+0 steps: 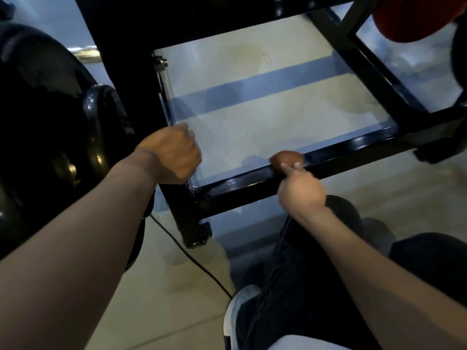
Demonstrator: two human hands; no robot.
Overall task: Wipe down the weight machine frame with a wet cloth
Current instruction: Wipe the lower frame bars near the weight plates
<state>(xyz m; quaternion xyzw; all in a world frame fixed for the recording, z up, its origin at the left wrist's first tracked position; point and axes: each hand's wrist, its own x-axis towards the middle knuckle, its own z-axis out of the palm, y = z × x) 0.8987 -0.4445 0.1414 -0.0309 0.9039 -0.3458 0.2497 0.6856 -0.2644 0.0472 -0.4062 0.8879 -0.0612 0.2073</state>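
- Frame of glossy black steel tubing [336, 154], low to the floor, has its near horizontal bar running between both hands.
- Small brown wad of cloth [286, 157] sits on top of that bar, pinched by the right hand [300, 192]; its fingers [288, 169] curl onto the cloth's near edge.
- Left hand [173, 154] is a closed fist at the frame's corner upright; whether it grips the post or nothing, I cannot tell.
- Risk: the bunched cloth covers little of the bar, so a fast pass could leave streaks or slip off the wet edge.
- Thin black cable [192, 260] on the pale floor beside the knee could snag while shifting.
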